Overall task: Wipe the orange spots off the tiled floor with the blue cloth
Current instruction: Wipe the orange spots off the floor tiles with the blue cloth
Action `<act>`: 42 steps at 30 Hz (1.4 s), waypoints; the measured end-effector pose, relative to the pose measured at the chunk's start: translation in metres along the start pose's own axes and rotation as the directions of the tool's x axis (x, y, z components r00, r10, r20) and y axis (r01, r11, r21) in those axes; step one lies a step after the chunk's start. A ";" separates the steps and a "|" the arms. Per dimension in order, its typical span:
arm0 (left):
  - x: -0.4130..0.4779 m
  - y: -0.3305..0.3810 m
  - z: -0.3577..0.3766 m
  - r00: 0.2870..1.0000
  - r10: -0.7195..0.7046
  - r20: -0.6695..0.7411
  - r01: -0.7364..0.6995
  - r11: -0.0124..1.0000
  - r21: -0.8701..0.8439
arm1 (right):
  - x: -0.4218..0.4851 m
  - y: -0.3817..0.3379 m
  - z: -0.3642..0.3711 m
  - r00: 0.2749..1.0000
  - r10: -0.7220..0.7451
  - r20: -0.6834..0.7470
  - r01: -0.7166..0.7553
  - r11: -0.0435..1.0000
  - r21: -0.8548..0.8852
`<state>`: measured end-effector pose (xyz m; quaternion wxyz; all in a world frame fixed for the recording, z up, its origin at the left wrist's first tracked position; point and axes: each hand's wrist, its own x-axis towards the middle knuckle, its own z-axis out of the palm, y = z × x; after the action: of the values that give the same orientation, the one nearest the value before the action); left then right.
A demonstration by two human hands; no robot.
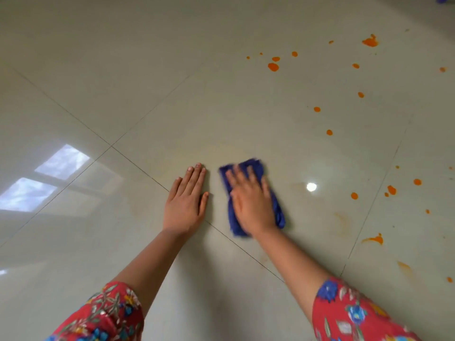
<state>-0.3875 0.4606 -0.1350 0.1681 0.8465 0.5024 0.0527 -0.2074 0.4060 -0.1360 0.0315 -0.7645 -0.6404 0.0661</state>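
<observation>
Head camera shows the right hand point(251, 205) pressing flat, fingers straight, on the blue cloth point(256, 166), which lies under it on the tiled floor point(172, 94). The left hand point(186, 200) rests flat just beside it. The orange spots point(273, 67) sit ahead and right of that hand, and a dirty cloth could smear them into streaks.

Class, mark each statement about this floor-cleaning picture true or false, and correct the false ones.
1. The right hand presses flat on the blue cloth. True.
2. The left hand holds a second cloth. False: it holds nothing and rests flat on the tiled floor.
3. The orange spots lie to the right of the cloth. True.
4. Every spot is already wiped away. False: many remain.
</observation>
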 end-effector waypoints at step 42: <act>-0.002 0.004 0.004 0.999 -0.019 -0.048 0.024 0.994 0.104 | -0.003 0.028 -0.005 0.997 0.083 0.005 -0.083 0.996 0.042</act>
<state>-0.3837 0.4562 -0.1370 0.1124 0.8472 0.5174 0.0443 -0.1796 0.3986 -0.1351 0.0438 -0.7896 -0.6065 0.0822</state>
